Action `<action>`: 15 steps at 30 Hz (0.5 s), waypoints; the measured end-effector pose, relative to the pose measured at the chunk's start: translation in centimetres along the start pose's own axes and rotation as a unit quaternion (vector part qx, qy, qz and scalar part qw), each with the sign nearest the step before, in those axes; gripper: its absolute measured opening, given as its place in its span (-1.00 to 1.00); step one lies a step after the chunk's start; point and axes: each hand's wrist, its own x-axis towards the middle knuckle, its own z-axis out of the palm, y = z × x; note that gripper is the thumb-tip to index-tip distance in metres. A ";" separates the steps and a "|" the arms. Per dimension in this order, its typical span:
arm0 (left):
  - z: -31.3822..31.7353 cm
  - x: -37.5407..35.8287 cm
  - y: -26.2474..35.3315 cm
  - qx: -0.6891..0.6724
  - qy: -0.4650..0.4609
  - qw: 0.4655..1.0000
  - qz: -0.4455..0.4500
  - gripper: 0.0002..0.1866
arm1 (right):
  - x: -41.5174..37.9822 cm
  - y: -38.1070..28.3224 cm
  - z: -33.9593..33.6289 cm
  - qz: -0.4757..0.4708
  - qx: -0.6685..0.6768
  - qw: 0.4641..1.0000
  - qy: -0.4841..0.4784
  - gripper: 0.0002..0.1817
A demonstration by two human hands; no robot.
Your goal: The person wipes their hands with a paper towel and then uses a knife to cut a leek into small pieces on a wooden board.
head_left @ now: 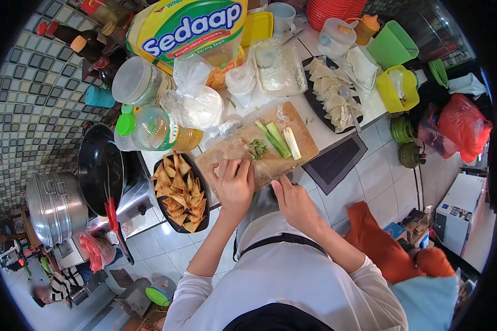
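A wooden cutting board (298, 118) lies at the counter's front edge. My left hand (233, 185) rests on its near left part, fingers bent and slightly apart, with nothing visible in them. Just beyond those fingertips is a small heap of chopped green leaves (257, 149). Green spring onion stalks (274, 139) and a white stalk piece (292, 143) lie farther right on the board. My right hand (297, 203) is closed at the board's near edge; what it grips is hidden or too faint to name.
A black plate of fried triangular pastries (179, 190) stands left; a black tray of pale wrappers (331, 91) is right. Behind are an oil bottle (154, 129), a bag of white powder (201, 107) and a clear container (279, 71). A wok (96, 165) sits far left. Another person's orange clothing (378, 240) shows right.
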 end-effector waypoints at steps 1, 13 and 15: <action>0.0 0.0 0.0 0.000 -0.001 1.000 0.000 -0.90 | 0.1 -0.1 0.0 0.001 0.000 1.000 0.000 -0.60; 0.1 0.0 -0.1 -0.003 -0.005 1.000 -0.006 -0.88 | 0.9 -1.2 0.2 0.024 -0.070 0.997 0.006 -0.61; 0.2 0.0 -0.3 0.004 0.007 1.000 -0.001 -0.85 | 0.3 -0.7 0.0 0.012 -0.082 0.996 0.012 -0.61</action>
